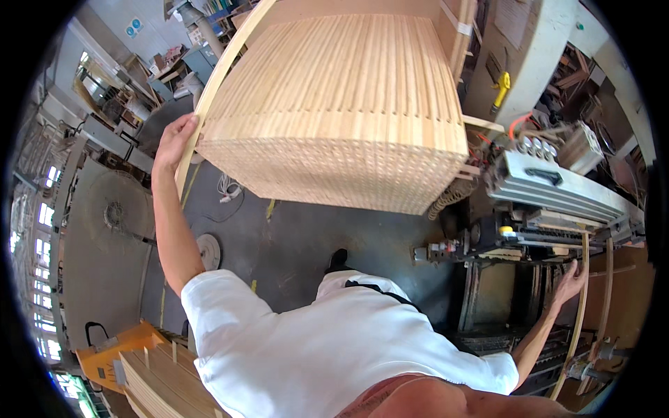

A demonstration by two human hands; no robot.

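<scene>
A large stack of pale wooden slats (334, 76) fills the upper middle, its near end face dotted with many small holes. My left hand (173, 143) is closed around a long wooden slat (226, 66) that stands along the stack's left side. Far to the right, my right hand (568, 284) is beside a second slat (576, 320) at the machine (557, 184). Its fingers look bent against that slat's edge, partly hidden. Another slat (605, 292) runs roughly parallel, just to the right.
An orange cart (104, 362) and curved wooden boards (157, 380) are at the lower left. A white cable (228, 188) lies on the grey floor (272, 244). A yellow-handled air gun (502, 89) hangs by the machine's upright. A large round fan (115, 209) stands left.
</scene>
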